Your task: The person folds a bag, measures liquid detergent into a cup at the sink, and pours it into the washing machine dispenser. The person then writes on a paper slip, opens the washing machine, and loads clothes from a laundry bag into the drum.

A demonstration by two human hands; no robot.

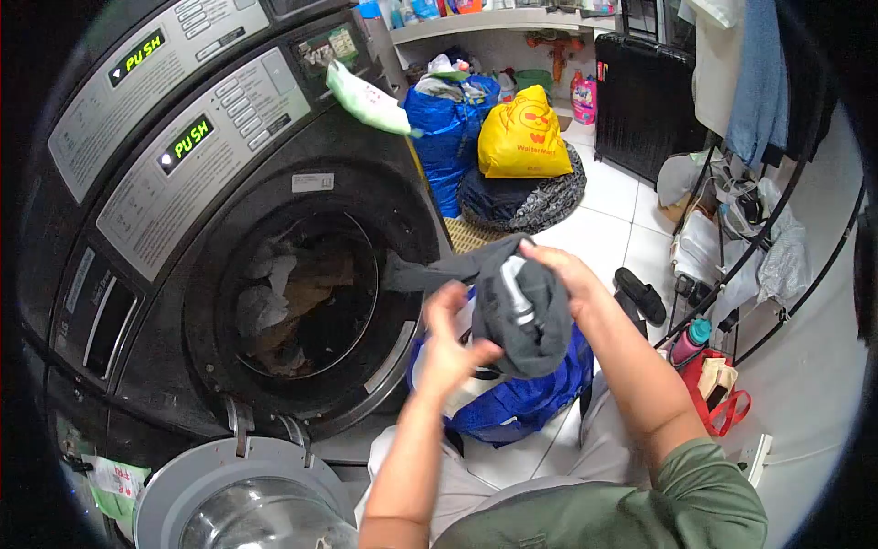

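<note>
A dark grey garment (530, 325) with a white mark hangs bunched in front of me, one part stretching left toward the machine's door opening. My right hand (565, 274) is closed on its upper right side, the fingers partly hidden behind the cloth. To the left of the bundle, my left hand (448, 346) is open, thumb and fingers apart and slightly blurred; whether the thumb touches the cloth I cannot tell. Below both hands sits a blue bag (521, 407). White and brown laundry lies inside the drum of the front-loading machine (187, 348).
The machine's round glass door (247, 499) is swung open at lower left. Behind stand a blue bag (439, 128), a yellow bag (526, 142) on a black plastic bag (540, 206), and a black suitcase (640, 101). A black slipper (642, 297) and racks are at right.
</note>
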